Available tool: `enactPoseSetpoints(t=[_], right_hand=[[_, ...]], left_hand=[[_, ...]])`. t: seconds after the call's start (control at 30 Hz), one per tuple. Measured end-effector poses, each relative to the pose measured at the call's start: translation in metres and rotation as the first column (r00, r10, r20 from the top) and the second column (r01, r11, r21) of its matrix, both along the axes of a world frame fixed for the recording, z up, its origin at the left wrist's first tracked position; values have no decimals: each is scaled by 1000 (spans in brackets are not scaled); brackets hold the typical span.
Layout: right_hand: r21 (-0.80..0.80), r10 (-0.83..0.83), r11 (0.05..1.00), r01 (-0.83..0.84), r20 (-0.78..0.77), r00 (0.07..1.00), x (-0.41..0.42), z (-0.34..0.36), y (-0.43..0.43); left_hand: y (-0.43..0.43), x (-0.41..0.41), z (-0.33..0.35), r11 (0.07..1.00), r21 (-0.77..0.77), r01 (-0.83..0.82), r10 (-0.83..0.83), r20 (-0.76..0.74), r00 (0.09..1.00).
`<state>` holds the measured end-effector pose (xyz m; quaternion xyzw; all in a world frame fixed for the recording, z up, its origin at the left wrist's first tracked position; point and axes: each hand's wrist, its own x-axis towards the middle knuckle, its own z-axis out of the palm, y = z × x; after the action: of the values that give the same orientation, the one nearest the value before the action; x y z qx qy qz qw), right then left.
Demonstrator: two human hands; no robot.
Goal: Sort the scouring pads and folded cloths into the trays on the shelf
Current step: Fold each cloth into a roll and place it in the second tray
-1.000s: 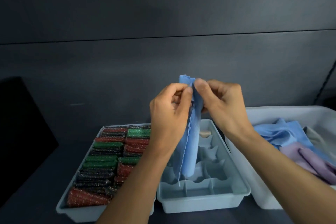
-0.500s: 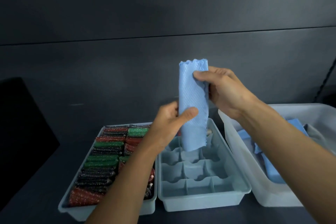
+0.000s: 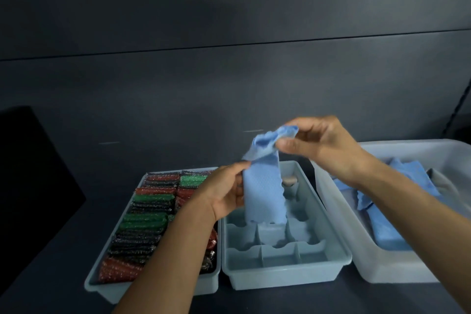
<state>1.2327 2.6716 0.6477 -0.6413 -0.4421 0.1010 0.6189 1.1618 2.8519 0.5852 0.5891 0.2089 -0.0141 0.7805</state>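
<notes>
Shelf (image 3: 51,250) carries three containers side by side: a pale bin (image 3: 382,275) on the right holding blue cloths (image 3: 387,232), a tray (image 3: 153,293) on the left packed with red, green and dark scouring pads (image 3: 145,222), and a divided tray (image 3: 285,280) between them. Over the divided tray hangs a folded blue cloth (image 3: 265,191), its top pinched by the right grip (image 3: 323,145) and its left edge by the left grip (image 3: 226,194).

no readable text, labels, numbers or signs anywhere
</notes>
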Motion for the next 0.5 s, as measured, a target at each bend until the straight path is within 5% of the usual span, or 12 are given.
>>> enactPoseSetpoints(t=[0.2, 0.37, 0.43, 0.5], right_hand=[[-187, 5, 980, 62, 340, 940, -7, -41, -2], [-164, 9, 982, 97, 548, 836, -11, -59, -4], [-214, 30, 964, 159, 681, 732, -11, -61, -8], [-250, 54, 919, 306, 847, 529, -5, -63, -10]], left_hand=[[2, 3, -1, 977, -212, -33, 42, 37, 998], [2, 3, -2, 996, -65, -57, 62, 88, 994], [4, 2, -2, 995, -48, -85, 89, 87, 992], [3, 0, 0, 994, -79, -81, 88, 85, 992]])
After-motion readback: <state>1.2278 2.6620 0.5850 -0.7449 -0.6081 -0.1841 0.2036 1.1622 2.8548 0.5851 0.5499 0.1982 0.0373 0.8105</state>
